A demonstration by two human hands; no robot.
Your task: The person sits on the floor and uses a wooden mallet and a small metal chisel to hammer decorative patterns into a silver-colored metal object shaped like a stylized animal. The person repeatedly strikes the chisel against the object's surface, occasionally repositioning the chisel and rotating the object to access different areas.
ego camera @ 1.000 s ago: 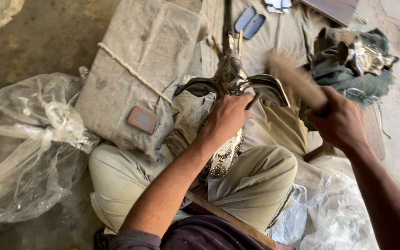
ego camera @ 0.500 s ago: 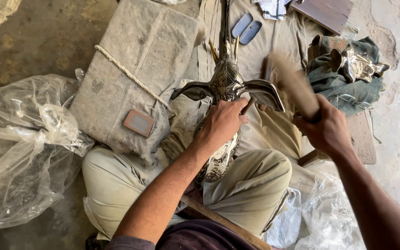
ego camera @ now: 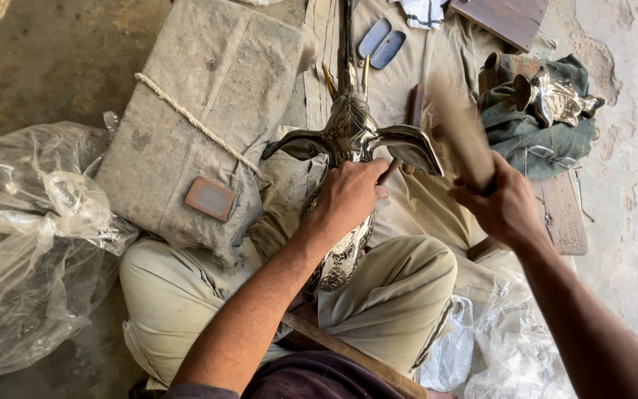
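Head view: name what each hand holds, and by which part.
Left hand pins a chisel against the metal bird figure at its back. Right hand grips a blurred wooden mallet by its lower end.

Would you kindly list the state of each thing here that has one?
Left hand: closed around a thin chisel-like tool, resting on the bird.
Right hand: gripping a wooden mallet, blurred in motion.
Metal bird figure: lying across the lap, wings spread.
Plastic bag: crumpled, knotted.

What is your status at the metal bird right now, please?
Left hand pinning chisel on metal bird. Right hand gripping blurred mallet. Nothing between them.
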